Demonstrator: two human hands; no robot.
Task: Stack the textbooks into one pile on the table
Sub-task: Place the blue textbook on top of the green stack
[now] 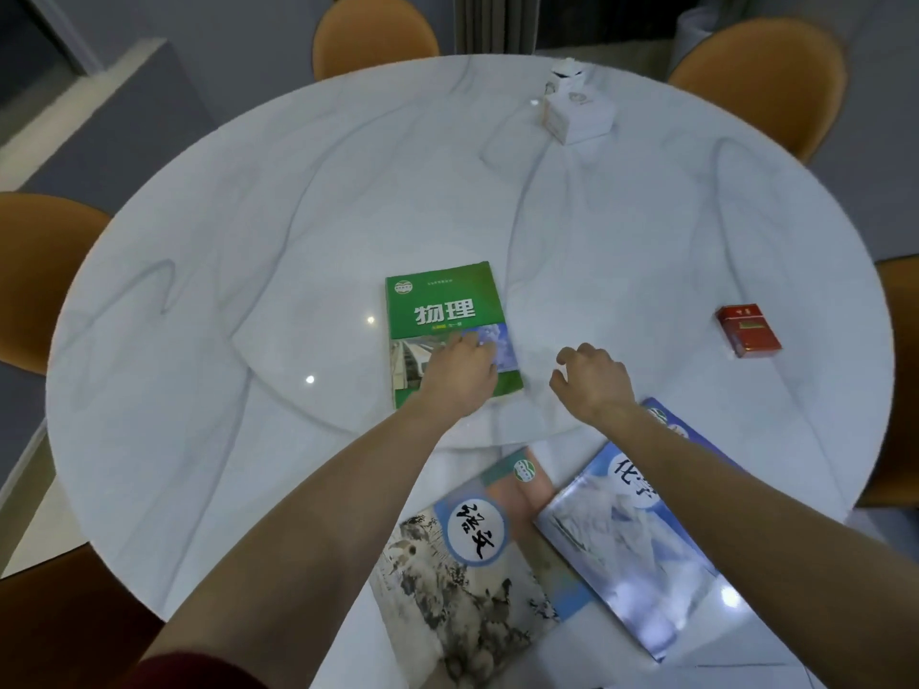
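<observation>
3 textbooks lie flat and apart on the round white counter (248,241), none stacked. The green book (437,310) sits near the middle, its spine to the left. The left hand (460,377) rests palm down on its near right corner, fingers spread flat over the cover picture; this grip is open and presses rather than clasps. The right hand (592,377) hovers just beside the green book's right edge, above bare counter, fingers loosely curled and holding nothing (whether it touches the surface, I cannot tell). Near the front edge, the ink-painting book (462,579) lies tilted, and the blue book (626,549) lies just beside it on the right, partly under the right forearm. A red pack (747,330) sits well to the right, a white box (577,109) at the far side. Orange chairs (761,77) ring the counter.
</observation>
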